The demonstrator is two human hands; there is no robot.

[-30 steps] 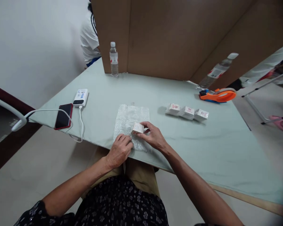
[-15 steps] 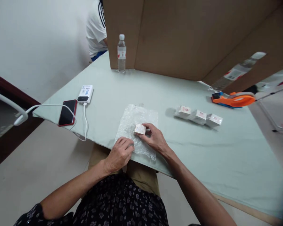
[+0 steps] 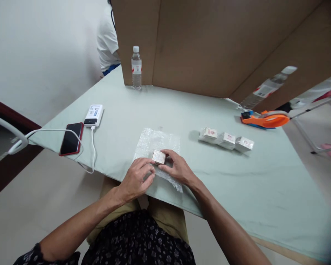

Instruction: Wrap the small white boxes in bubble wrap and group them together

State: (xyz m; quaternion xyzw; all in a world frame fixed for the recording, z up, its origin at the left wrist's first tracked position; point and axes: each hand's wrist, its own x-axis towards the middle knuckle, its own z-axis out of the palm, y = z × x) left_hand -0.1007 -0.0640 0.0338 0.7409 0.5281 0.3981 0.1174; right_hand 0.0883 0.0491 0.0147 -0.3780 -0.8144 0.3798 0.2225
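Note:
A small printed cardboard box [image 3: 159, 157] rests on a sheet of bubble wrap [image 3: 168, 140] near the table's front edge. My right hand [image 3: 178, 167] grips the box from its right side, between thumb and fingers. My left hand [image 3: 138, 177] is at the box's left, index finger stretched to its corner and thumb held apart, over the wrap's lower left edge. Farther right, three similar small boxes [image 3: 226, 140] stand in a row, each in bubble wrap.
An orange tape dispenser [image 3: 266, 119] sits at the back right beside a leaning water bottle [image 3: 267, 88]. Another bottle [image 3: 136, 70] stands by a cardboard panel [image 3: 193, 48]. At left lie a phone [image 3: 71, 139] and a cabled power bank [image 3: 94, 115]. A person [image 3: 107, 44] is behind.
My left hand has loosened from the wrap's edge, with its fingers now spread and reaching the box. My right hand still holds the box, slightly turned. The camera view has shifted a little.

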